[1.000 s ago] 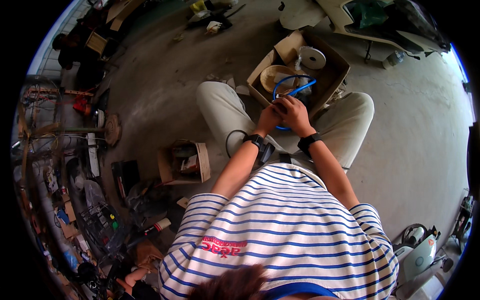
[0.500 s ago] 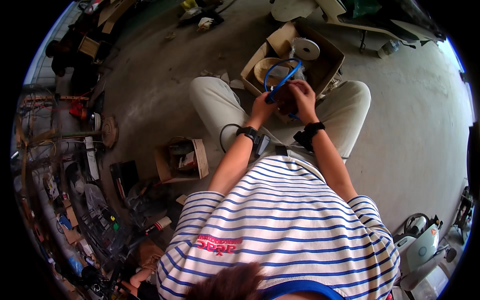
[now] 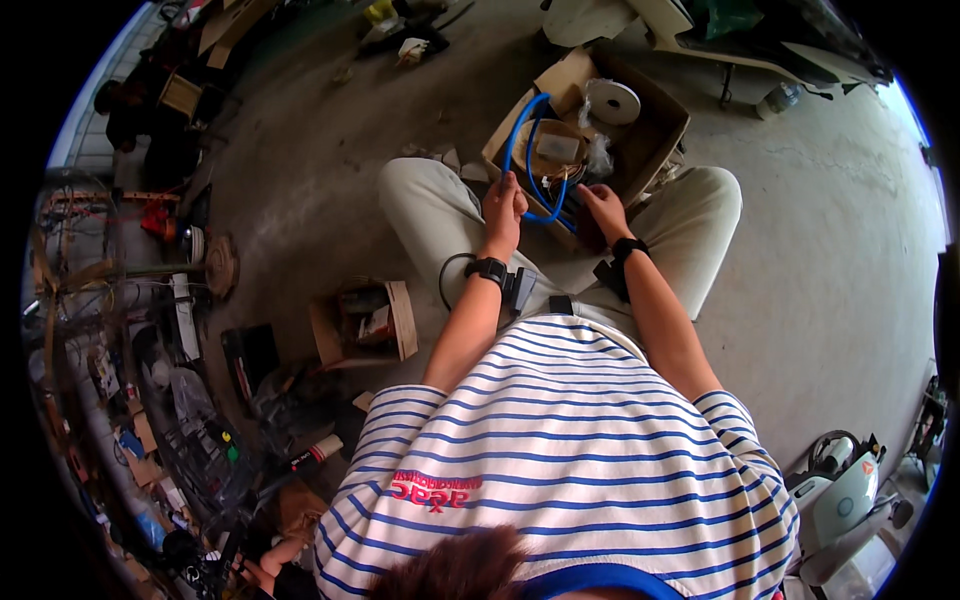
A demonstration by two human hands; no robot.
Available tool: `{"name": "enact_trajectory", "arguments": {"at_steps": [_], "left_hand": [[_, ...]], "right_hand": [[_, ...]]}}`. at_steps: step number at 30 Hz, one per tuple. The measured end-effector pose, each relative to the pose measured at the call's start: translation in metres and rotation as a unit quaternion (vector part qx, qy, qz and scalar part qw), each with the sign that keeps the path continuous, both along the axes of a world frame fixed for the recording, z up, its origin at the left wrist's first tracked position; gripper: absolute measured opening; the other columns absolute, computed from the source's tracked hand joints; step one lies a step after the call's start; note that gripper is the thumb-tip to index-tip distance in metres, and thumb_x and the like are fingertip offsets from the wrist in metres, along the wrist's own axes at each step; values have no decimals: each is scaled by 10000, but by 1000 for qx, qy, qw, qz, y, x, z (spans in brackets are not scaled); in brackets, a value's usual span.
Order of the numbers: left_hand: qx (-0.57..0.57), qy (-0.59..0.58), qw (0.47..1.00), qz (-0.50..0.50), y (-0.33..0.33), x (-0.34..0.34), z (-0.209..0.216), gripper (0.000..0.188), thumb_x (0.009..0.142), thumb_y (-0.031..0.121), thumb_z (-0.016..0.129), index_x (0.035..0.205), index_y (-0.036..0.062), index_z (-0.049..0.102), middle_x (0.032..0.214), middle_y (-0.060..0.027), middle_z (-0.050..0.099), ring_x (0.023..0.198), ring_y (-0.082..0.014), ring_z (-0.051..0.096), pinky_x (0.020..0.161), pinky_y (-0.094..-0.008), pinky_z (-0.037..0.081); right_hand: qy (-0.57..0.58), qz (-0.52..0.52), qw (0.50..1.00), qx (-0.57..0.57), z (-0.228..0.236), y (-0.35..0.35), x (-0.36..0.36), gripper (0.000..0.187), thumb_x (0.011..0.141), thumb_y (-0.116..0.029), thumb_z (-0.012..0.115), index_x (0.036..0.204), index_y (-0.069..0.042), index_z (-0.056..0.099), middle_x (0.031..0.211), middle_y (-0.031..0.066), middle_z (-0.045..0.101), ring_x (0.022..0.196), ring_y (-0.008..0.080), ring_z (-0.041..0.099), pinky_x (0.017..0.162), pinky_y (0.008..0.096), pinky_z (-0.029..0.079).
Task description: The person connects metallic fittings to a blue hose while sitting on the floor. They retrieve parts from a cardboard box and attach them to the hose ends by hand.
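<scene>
My left hand (image 3: 505, 212) is closed around a blue cable (image 3: 514, 137), thumb pointing up. The cable rises in a loop above the fist, bends back down and curves across between my two hands. My right hand (image 3: 606, 214) is closed, thumb and fingertips together, close to the cable's lower right part. A dark reddish-brown shape (image 3: 591, 236) shows under its palm; whether the fingers hold it is hidden. Just beyond both hands stands an open cardboard box (image 3: 655, 140). Inside it are a white spool (image 3: 613, 102), a round tan basket-like thing (image 3: 535, 148) and clear plastic wrap (image 3: 599, 155).
My knees are spread on either side of the hands. A smaller cardboard box (image 3: 402, 320) stands on the floor to the left. Tools and parts clutter the far left, where another person's hand (image 3: 265, 572) shows low down. A scooter (image 3: 690, 35) stands beyond the large box.
My hands have moved apart, the left one up and to the left with the blue cable. The cable's loop has shifted left and opened wider. The brown shape between the hands is now mostly hidden.
</scene>
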State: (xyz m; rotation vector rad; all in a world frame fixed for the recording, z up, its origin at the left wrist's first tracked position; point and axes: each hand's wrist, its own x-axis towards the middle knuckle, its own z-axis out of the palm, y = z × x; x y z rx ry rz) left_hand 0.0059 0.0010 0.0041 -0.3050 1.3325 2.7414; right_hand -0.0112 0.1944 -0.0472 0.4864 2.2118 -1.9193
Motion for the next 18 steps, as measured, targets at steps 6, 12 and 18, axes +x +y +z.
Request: {"name": "enact_trajectory", "arguments": {"at_steps": [6,12,18], "left_hand": [[153,34,988,11,2,-5,12,428,878,399,494,582,117,363,462,28,206,419,-100,187,453,-269,204],[150,-118,981,-38,-1,-5,17,479,875,381,508,518,147,292,431,31,152,379,-111,106,451,-276,200],[130,-169,975,-62,2,-10,-4,348,887,336,495,625,123,412,439,27,185,377,-111,180,453,-271,243]], "right_hand": [[-178,112,977,19,-36,4,5,650,716,-591,594,905,31,619,731,120,630,726,237,601,664,300,461],[-269,-58,825,-494,54,1,2,321,851,-359,538,973,-70,607,705,49,596,575,147,544,545,268,475],[-53,-66,870,-485,42,10,-3,421,878,-175,512,1284,-157,403,747,2,553,615,72,520,508,196,435]]}}
